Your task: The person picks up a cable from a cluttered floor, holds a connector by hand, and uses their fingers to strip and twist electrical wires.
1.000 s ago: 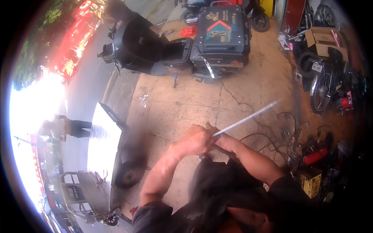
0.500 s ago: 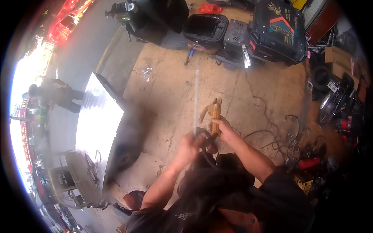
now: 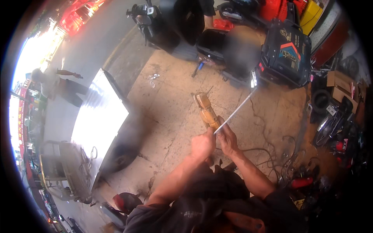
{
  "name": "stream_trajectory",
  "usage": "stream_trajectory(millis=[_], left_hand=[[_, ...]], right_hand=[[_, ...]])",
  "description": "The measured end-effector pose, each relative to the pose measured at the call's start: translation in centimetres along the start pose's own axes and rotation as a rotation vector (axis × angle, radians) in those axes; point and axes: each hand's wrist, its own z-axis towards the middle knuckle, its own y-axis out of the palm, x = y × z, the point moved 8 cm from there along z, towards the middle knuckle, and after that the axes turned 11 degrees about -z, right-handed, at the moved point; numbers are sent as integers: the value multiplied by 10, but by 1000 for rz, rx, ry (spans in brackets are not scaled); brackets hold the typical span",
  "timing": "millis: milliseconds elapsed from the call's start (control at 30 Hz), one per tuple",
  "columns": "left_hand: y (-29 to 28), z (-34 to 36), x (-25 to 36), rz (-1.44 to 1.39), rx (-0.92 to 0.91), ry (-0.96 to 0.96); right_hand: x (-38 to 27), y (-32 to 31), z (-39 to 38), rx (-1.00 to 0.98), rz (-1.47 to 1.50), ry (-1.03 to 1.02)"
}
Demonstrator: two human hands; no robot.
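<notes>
My right hand (image 3: 227, 138) grips a worn yellow electrode holder (image 3: 206, 110), its jaw end angled up and left, with a dark cable below. My left hand (image 3: 203, 144) is closed on a thin pale rod (image 3: 237, 110), beside the holder's handle, where the two hands meet. The rod slants up to the right, over the concrete floor.
A black scooter (image 3: 175, 29) with a top box (image 3: 285, 54) stands ahead, someone's hand (image 3: 208, 21) near it. On the left are a white-topped cart (image 3: 97, 116) and a standing person (image 3: 52, 83). Tyres (image 3: 321, 99), cartons (image 3: 342, 87) and loose cables (image 3: 272, 159) crowd the right.
Since half a second ago the rod has swung from upright to slanting right. The yellow holder has tilted left, and my left hand has moved right to meet it.
</notes>
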Motion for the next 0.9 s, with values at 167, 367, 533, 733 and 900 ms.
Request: stream_trajectory(millis=[167, 367, 533, 733, 900], left_hand=[[-10, -16, 16, -113, -90, 99], [-27, -3, -12, -1171, 223, -240], [2, 25, 11, -1443, 148, -112], [23, 23, 45, -1611, 172, -173], [29, 16, 60, -1425, 25, -253]], right_hand=[[-14, 0, 3, 11, -56, -37], [-29, -28, 2, 67, -34, 61], [-46, -34, -2, 67, -158, -34], [-41, -49, -28, 178, -290, 25], [-50, -105, -38, 227, -50, 75]])
